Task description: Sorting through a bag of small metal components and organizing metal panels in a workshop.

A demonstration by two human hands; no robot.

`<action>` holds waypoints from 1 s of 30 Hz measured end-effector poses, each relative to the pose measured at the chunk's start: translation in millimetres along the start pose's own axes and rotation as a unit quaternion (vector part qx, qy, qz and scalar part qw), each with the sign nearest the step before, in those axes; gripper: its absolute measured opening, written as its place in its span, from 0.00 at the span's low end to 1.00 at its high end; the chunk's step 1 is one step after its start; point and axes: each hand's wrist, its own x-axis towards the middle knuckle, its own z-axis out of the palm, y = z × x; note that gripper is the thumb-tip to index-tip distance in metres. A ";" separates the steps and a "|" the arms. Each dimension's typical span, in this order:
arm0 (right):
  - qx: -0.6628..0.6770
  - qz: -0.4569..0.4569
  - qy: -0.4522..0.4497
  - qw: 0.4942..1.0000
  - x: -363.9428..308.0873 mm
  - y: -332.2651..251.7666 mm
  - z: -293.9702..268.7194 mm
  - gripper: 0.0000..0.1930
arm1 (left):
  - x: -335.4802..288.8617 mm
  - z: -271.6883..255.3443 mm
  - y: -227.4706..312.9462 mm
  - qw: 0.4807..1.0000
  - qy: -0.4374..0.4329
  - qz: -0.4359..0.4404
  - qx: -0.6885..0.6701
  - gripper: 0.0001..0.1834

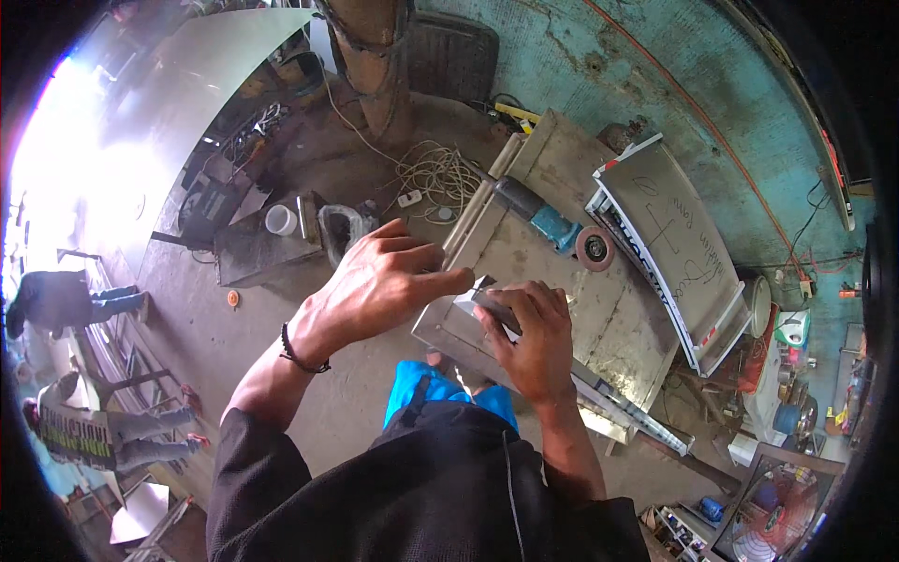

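Observation:
My right hand (534,342) grips a short grey metal piece (499,312) between thumb and fingers, over the near left corner of the workbench. My left hand (379,281) is beside it, one finger stretched out to the piece's far end and the others loosely bent and apart. Whether that fingertip touches the metal is hard to tell. Behind my right hand, a blue angle grinder (557,229) with a round brown disc (595,248) lies on the wooden workbench (552,169).
A white-framed panel with handwriting (665,234) leans at the bench's right side. Coiled cable (435,178) lies on the floor beyond. A white cup (280,220) sits on a box at left. Two people (112,431) are at far left. A fan (773,510) stands at lower right.

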 end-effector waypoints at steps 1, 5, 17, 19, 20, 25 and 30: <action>0.000 -0.003 -0.003 1.000 0.6 -0.3 -0.5 0.11 | 0.2 -0.6 0.4 1.000 0.001 0.003 0.000 0.11; 0.005 0.005 -0.011 1.000 0.1 -2.8 -2.2 0.11 | -1.5 3.3 -2.2 1.000 0.001 -0.003 -0.010 0.13; 0.003 -0.001 -0.003 1.000 -1.7 -0.9 -0.1 0.12 | -2.2 -5.2 0.8 0.997 -0.070 -0.007 -0.012 0.17; 0.005 0.003 0.000 1.000 -0.9 -1.8 -1.2 0.11 | -3.0 -7.0 2.2 0.997 -0.071 -0.012 -0.015 0.17; 0.005 0.003 0.001 1.000 -0.7 -1.5 -0.7 0.11 | -3.3 -5.5 1.7 0.997 -0.072 -0.012 -0.015 0.17; -0.001 0.000 -0.005 1.000 -0.4 0.8 -0.6 0.11 | -2.4 -0.6 0.8 0.998 -0.055 -0.031 -0.012 0.17; -0.003 0.004 -0.003 1.000 -1.3 0.5 0.3 0.11 | -0.2 -3.0 3.2 0.998 -0.059 -0.032 -0.013 0.15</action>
